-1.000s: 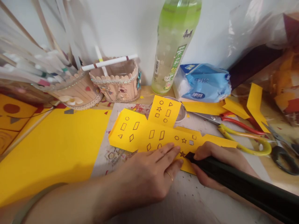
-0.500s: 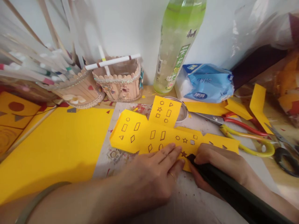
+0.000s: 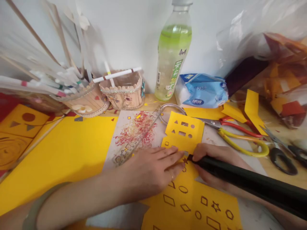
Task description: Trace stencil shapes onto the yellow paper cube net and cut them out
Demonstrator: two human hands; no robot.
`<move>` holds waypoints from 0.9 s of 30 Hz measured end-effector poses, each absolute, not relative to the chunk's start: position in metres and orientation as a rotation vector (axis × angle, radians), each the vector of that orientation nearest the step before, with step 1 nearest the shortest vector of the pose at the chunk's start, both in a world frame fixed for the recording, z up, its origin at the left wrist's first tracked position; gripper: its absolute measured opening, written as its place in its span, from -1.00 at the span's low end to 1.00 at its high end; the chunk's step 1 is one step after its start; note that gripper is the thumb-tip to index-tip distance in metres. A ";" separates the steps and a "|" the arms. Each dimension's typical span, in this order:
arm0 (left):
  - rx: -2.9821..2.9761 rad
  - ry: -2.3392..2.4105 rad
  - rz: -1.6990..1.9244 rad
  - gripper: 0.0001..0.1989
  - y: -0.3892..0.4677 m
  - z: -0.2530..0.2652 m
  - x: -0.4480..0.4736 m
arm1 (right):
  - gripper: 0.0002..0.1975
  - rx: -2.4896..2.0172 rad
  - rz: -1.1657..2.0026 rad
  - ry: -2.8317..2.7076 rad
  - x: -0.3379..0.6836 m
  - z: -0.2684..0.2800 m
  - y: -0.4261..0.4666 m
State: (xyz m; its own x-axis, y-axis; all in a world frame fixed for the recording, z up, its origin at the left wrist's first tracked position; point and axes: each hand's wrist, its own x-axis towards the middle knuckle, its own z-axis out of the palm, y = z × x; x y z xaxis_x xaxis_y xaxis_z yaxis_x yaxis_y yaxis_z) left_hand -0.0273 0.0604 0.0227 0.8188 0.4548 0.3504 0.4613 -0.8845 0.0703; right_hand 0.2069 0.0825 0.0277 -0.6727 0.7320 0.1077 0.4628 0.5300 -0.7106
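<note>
A yellow paper cutout (image 3: 218,220) lies in front of me, marked with outlined diamonds, circles, rectangles and stars. Its far flap has several shapes cut through. My left hand (image 3: 159,171) rests palm down on the paper, fingers stretched out just left of a small star. My right hand (image 3: 211,159) grips a black-handled craft knife (image 3: 230,174), whose tip meets the paper beside that star. The fingers under the handle are partly hidden. Left of the paper, a clear stencil ruler (image 3: 130,147) with a round end lies on the stained white sheet (image 3: 122,124).
Yellow card (image 3: 59,159) spreads to the left. Behind stand decorated pen holders (image 3: 127,97), a green drink bottle (image 3: 171,60) and a blue tissue pack (image 3: 203,91). Scissors with red and yellow handles (image 3: 249,143), black scissors (image 3: 283,161) and paper scraps (image 3: 251,105) lie right.
The yellow cutout has been turned counterclockwise, its punched flap now pointing away from me. The stencil ruler is uncovered. Both hands stay by the star, and the view has shifted slightly.
</note>
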 end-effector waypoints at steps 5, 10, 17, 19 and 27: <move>-2.997 -0.716 -0.559 -0.66 0.061 0.019 -0.029 | -0.83 -0.988 0.989 -2.304 0.208 0.028 0.087; -3.030 -0.683 -0.508 -0.71 0.066 0.020 -0.031 | -0.84 -0.974 1.054 -2.295 0.209 0.030 0.089; -3.110 -0.576 -0.534 -0.71 0.073 0.014 -0.036 | -0.94 -1.002 1.119 -2.255 0.213 0.028 0.088; -3.114 -0.579 -0.550 -0.70 0.073 0.013 -0.036 | -0.92 -0.975 1.120 -2.251 0.212 0.027 0.089; -3.097 -0.593 -0.542 -0.69 0.072 0.014 -0.035 | -0.92 -0.924 1.038 -2.285 0.213 0.025 0.087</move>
State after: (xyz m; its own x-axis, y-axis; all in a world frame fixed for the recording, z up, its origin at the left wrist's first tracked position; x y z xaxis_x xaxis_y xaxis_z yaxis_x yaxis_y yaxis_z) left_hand -0.0348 0.0719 0.0145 0.8740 0.3684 0.3168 0.3489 -0.9297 0.1185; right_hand 0.2126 0.0868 0.0254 -0.6667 0.7337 0.1309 0.3843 0.4889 -0.7831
